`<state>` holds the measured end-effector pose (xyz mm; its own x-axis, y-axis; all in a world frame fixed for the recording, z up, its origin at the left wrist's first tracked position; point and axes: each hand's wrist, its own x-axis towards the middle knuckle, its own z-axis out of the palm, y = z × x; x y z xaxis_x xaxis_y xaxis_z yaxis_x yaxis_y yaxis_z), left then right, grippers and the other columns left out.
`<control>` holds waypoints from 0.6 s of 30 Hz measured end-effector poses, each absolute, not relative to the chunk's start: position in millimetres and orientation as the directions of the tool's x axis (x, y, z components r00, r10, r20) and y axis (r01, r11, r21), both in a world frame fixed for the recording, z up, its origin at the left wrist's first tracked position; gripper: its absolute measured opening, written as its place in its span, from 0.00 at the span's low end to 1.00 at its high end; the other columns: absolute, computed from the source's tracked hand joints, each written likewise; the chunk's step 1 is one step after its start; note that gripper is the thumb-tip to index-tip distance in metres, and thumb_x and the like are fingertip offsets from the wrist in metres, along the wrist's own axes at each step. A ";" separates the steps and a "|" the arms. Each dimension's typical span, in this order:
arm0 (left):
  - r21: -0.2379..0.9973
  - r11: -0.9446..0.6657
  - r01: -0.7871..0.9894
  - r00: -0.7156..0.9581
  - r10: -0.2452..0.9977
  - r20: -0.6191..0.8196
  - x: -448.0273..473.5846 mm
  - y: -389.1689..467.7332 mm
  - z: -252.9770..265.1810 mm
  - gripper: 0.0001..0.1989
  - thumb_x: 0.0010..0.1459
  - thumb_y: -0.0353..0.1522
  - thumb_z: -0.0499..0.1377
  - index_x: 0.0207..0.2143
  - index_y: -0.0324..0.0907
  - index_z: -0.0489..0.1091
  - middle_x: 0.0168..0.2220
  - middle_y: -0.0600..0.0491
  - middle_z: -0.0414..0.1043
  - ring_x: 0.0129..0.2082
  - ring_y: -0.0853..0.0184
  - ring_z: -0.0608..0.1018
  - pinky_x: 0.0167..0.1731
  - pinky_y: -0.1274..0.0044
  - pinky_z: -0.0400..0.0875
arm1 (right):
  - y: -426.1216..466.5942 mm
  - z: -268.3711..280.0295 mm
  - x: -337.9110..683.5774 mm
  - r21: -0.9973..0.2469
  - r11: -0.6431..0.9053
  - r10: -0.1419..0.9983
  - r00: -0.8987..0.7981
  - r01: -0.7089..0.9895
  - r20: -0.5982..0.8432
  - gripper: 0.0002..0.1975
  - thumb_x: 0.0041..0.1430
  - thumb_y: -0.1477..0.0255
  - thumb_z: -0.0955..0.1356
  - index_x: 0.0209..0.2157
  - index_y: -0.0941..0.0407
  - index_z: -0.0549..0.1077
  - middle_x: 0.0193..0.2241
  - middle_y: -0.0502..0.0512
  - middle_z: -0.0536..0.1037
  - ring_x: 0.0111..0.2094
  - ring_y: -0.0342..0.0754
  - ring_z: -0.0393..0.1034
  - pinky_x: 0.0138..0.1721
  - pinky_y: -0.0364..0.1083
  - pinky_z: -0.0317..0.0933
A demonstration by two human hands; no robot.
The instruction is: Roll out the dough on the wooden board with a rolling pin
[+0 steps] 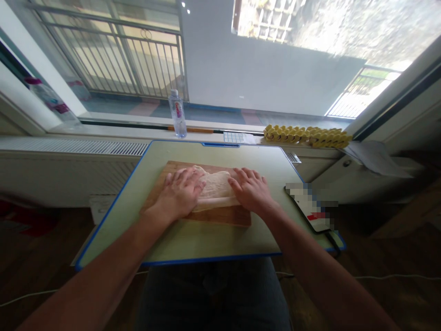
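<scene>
Pale, blue-edged tabletop (pixel 213 243) bears a wooden board (pixel 225 216); your left hand (pixel 182 191) and right hand (pixel 252 187) spread palm-down at both ends of its wavy-edged dough sheet (pixel 216 184), any grip hidden.

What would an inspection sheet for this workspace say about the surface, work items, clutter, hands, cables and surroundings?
Surface: pale table with blue rim; wooden board on it.
Work items: flattened dough on the board; pale roll along its near side, pin or dough unclear.
Clutter: flat, pixelated object at the table's right edge.
Hands: left hand and right hand at the dough's ends, fingers extended.
Cables: thin white cable on the floor.
Surroundings: windowsill with clear bottle; radiator below.
</scene>
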<state>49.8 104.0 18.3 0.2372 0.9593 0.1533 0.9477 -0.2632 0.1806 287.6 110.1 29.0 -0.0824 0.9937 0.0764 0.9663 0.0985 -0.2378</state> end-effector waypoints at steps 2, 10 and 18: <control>0.187 -0.277 0.942 0.250 0.956 0.156 49.4 95.3 16.8 0.29 0.74 0.45 0.42 0.69 0.47 0.64 0.73 0.45 0.59 0.72 0.52 0.60 0.70 0.54 0.52 | 102.0 28.6 288.6 -0.229 0.116 0.991 -0.097 0.967 0.094 0.30 0.74 0.52 0.54 0.71 0.47 0.61 0.71 0.55 0.63 0.70 0.61 0.54 0.69 0.66 0.49; 0.207 -0.178 0.962 0.167 0.983 0.071 49.3 132.4 21.1 0.29 0.73 0.48 0.43 0.69 0.50 0.64 0.74 0.48 0.57 0.72 0.52 0.59 0.70 0.54 0.51 | 136.8 33.6 285.4 -0.257 0.023 0.999 -0.031 0.966 -0.027 0.35 0.72 0.49 0.54 0.74 0.48 0.55 0.75 0.59 0.54 0.73 0.66 0.48 0.69 0.72 0.45; 0.219 -0.266 0.939 0.228 0.956 0.184 48.9 100.1 15.0 0.30 0.73 0.47 0.43 0.71 0.47 0.61 0.74 0.45 0.58 0.73 0.51 0.58 0.70 0.53 0.51 | 107.7 29.0 287.1 -0.249 0.078 0.997 -0.075 0.965 0.022 0.33 0.74 0.50 0.54 0.73 0.47 0.57 0.74 0.56 0.58 0.73 0.65 0.49 0.69 0.71 0.45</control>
<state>48.9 100.1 15.0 0.2285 0.9560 0.1839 0.9387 -0.2664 0.2188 287.1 107.7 29.0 -0.0747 0.9970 0.0223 0.9654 0.0779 -0.2489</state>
